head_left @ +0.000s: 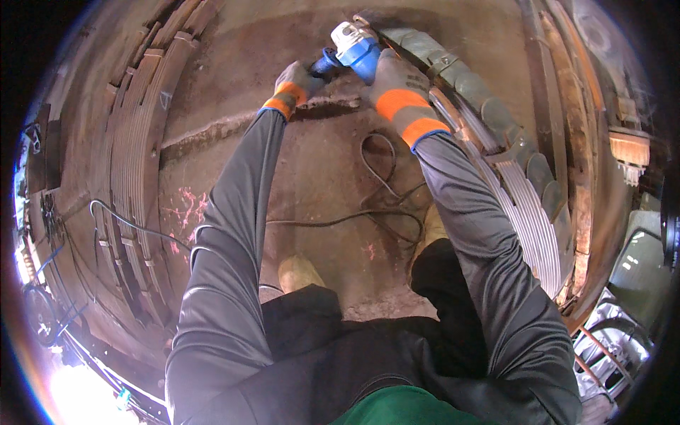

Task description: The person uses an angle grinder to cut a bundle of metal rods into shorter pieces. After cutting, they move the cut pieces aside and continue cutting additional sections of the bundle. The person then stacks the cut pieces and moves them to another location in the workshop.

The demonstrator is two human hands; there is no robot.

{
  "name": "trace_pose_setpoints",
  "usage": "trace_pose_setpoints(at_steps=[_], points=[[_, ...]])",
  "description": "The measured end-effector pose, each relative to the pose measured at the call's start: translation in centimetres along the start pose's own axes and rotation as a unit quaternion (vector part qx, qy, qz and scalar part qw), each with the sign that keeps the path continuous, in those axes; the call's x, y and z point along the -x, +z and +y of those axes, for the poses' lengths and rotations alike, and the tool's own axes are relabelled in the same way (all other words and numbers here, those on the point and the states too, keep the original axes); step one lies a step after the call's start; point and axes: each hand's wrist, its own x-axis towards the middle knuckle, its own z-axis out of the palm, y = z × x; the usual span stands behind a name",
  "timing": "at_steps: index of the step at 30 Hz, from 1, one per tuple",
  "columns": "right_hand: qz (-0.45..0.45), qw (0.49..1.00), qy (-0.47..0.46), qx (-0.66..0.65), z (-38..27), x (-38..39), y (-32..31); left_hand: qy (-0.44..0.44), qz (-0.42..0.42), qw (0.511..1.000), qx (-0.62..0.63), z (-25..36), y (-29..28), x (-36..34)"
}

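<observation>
A blue and white angle grinder [352, 48] is held out in front of me at the top of the view. My left hand [296, 83], in a grey glove with an orange cuff, grips its dark side handle. My right hand [394, 78], gloved the same way, wraps the grinder's body. The tool's head sits at the upper end of a stack of curved steel leaf springs [520, 205] that runs down the right side. The disc itself is hidden behind the tool.
Another stack of rusty leaf springs [131, 163] lies on the left. The grinder's black cable [382, 191] loops over the concrete floor [312, 156] between my boots [299, 273]. More cables [106, 216] trail at the left, and pink chalk marks dot the floor.
</observation>
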Motion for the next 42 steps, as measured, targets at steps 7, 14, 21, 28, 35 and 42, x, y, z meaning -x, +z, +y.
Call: trace_pose_setpoints(at_steps=[7,14,21,28,35,42], points=[[-0.016,1.0,-0.007,0.009,-0.3,-1.2,-0.3,-0.001,0.014,1.0,0.022,0.1,-0.5,0.0],[-0.009,1.0,-0.007,0.012,-0.9,-3.2,-0.4,0.024,0.041,0.998,0.041,-0.5,-1.0,-1.0],[-0.059,0.998,-0.008,0.009,-2.3,-5.4,-2.1,0.009,0.021,0.998,0.06,-2.3,-1.1,-3.8],[-0.045,0.997,-0.03,0.046,-4.5,-7.6,-3.9,-0.018,-0.031,0.991,0.126,-1.8,-2.8,-4.4],[-0.055,0.998,0.015,-0.032,-3.3,-5.8,-2.5,0.006,0.003,0.995,0.095,-2.5,-2.1,-4.3],[-0.015,0.993,0.03,-0.113,0.5,-0.2,2.8,0.069,-0.023,0.997,-0.033,-0.7,-1.4,0.0]])
